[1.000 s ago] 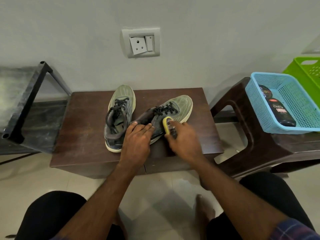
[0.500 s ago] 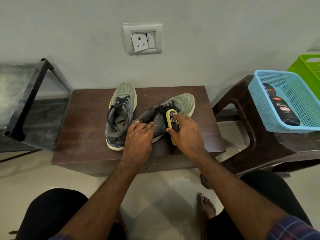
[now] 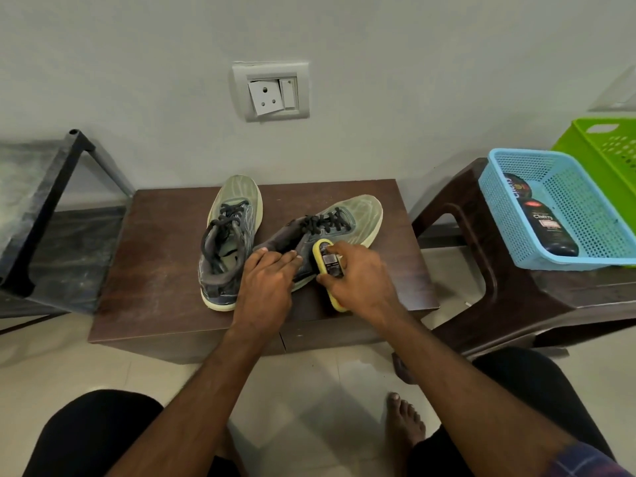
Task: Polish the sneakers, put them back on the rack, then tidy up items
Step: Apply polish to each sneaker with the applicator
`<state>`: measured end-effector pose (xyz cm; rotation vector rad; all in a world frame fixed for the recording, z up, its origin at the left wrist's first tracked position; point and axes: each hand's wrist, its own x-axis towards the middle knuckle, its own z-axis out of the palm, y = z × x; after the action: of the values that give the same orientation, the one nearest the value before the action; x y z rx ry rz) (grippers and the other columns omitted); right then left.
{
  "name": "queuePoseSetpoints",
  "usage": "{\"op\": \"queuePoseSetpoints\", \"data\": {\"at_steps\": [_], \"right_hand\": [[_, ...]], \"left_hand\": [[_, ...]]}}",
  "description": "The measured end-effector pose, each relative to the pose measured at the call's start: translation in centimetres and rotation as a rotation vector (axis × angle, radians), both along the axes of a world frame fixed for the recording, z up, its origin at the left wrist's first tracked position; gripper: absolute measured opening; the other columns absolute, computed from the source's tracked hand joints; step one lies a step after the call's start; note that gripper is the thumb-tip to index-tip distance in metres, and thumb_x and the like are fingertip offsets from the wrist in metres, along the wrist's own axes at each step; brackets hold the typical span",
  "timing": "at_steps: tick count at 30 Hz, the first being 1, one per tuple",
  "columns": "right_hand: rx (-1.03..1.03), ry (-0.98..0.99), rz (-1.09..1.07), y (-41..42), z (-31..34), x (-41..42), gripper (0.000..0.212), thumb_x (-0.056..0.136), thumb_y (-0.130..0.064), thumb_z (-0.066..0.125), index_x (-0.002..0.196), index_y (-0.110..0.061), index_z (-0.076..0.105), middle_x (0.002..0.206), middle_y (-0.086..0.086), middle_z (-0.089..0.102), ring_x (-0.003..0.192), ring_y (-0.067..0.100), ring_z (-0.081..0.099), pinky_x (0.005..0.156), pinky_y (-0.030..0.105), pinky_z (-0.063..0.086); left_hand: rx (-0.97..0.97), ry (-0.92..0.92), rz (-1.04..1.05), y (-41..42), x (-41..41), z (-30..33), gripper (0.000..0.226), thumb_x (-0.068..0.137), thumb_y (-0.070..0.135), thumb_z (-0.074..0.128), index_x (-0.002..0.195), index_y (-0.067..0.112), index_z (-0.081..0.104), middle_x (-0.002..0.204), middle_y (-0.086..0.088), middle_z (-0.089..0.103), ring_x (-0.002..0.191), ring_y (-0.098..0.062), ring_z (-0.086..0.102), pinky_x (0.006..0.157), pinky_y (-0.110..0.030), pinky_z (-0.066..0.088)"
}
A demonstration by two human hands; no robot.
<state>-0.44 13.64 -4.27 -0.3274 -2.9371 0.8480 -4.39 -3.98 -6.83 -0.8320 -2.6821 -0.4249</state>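
Observation:
Two grey-green sneakers with black laces sit on a low brown table (image 3: 155, 256). The left sneaker (image 3: 229, 235) stands upright, toe toward the wall. The right sneaker (image 3: 344, 218) lies tilted on its side. My left hand (image 3: 266, 284) rests flat on the right sneaker's heel part, fingers straight, holding it down. My right hand (image 3: 358, 280) grips a yellow shoe-polish sponge (image 3: 327, 266) with a dark label, pressed against the side of the right sneaker.
A blue basket (image 3: 585, 208) on a brown stool (image 3: 481, 270) at the right holds two black polish containers (image 3: 547, 225). A green basket (image 3: 609, 146) stands behind it. A black metal rack (image 3: 51, 201) is at the left. My knees and a bare foot are below.
My right hand has slid the sponge back and forth along the sneaker's side, now nearer the heel. My left hand stays pressed on the shoe. The camera view shifted slightly.

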Motion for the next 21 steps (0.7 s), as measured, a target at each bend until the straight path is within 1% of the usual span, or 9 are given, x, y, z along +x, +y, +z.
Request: {"op": "queuePoseSetpoints", "data": {"at_steps": [3,5,7,9,11,15,17,18,21], "right_hand": [[0.018,0.035,-0.164,1.7,0.3,-0.6,0.055,0.078,-0.047,0.076,0.127,-0.029,0.059,0.112,0.004,0.066,0.102,0.025,0.063,0.083,0.033,0.050],[0.019,0.073,-0.206,2.4,0.9,-0.5,0.056,0.079,-0.048,0.076,0.129,-0.028,0.060,0.113,0.004,0.066,0.104,0.023,0.063,0.085,0.032,0.049],[0.025,0.102,-0.108,1.6,1.2,-0.1,0.058,0.078,-0.050,0.076,0.129,-0.028,0.060,0.116,0.001,0.066,0.105,0.020,0.062,0.087,0.033,0.050],[0.030,0.068,0.035,0.1,0.5,0.5,0.060,0.076,-0.050,0.076,0.130,-0.027,0.059,0.119,0.000,0.065,0.107,0.019,0.061,0.089,0.034,0.051],[0.029,0.017,0.066,-0.3,-0.8,0.4,0.060,0.077,-0.048,0.075,0.130,-0.027,0.057,0.119,0.002,0.063,0.106,0.023,0.060,0.088,0.035,0.052],[0.056,-0.036,-0.159,2.5,-0.9,-0.7,0.055,0.079,-0.047,0.075,0.129,-0.031,0.057,0.114,0.003,0.065,0.104,0.026,0.063,0.086,0.036,0.051],[0.084,0.001,-0.206,3.1,-0.6,-0.5,0.055,0.080,-0.047,0.075,0.130,-0.030,0.058,0.113,0.003,0.065,0.103,0.024,0.063,0.084,0.034,0.050],[0.079,0.045,-0.175,2.6,-0.5,-0.3,0.056,0.081,-0.048,0.074,0.130,-0.030,0.057,0.113,0.003,0.064,0.102,0.024,0.062,0.084,0.034,0.050],[0.024,0.139,0.044,-0.2,-0.6,0.7,0.058,0.082,-0.045,0.073,0.134,-0.027,0.055,0.115,0.001,0.061,0.103,0.019,0.059,0.085,0.035,0.053]], "left_hand": [[0.002,-0.005,0.005,0.0,0.1,0.1,0.053,0.061,0.003,0.085,0.112,0.013,0.073,0.113,-0.003,0.073,0.100,-0.024,0.066,0.101,-0.038,0.030],[0.005,-0.004,0.003,-0.1,0.1,0.1,0.053,0.061,0.003,0.085,0.112,0.013,0.073,0.112,-0.002,0.073,0.100,-0.024,0.066,0.102,-0.038,0.029],[0.005,-0.001,0.007,-0.1,0.0,0.1,0.053,0.060,0.002,0.085,0.111,0.013,0.073,0.111,-0.003,0.073,0.100,-0.024,0.066,0.102,-0.038,0.029],[0.005,0.001,0.011,0.0,0.0,0.1,0.052,0.060,0.002,0.085,0.110,0.012,0.073,0.110,-0.004,0.074,0.099,-0.025,0.066,0.102,-0.038,0.029],[-0.002,0.002,0.009,0.1,0.1,0.1,0.050,0.062,0.003,0.085,0.110,0.012,0.073,0.111,-0.004,0.074,0.099,-0.025,0.066,0.101,-0.038,0.029],[-0.020,-0.011,-0.001,-0.1,0.4,0.3,0.051,0.064,0.008,0.085,0.113,0.014,0.072,0.114,-0.002,0.073,0.103,-0.023,0.066,0.100,-0.037,0.029],[-0.014,-0.015,-0.006,-0.3,0.5,0.4,0.053,0.063,0.009,0.086,0.114,0.015,0.072,0.114,-0.001,0.073,0.103,-0.022,0.065,0.099,-0.037,0.029],[-0.013,-0.012,-0.006,-0.3,0.5,0.3,0.053,0.063,0.008,0.086,0.114,0.015,0.072,0.114,-0.001,0.073,0.103,-0.022,0.065,0.099,-0.037,0.029],[-0.004,-0.002,0.003,-0.2,0.3,0.3,0.049,0.065,0.006,0.084,0.112,0.013,0.072,0.113,-0.003,0.073,0.102,-0.024,0.065,0.101,-0.038,0.028]]}}
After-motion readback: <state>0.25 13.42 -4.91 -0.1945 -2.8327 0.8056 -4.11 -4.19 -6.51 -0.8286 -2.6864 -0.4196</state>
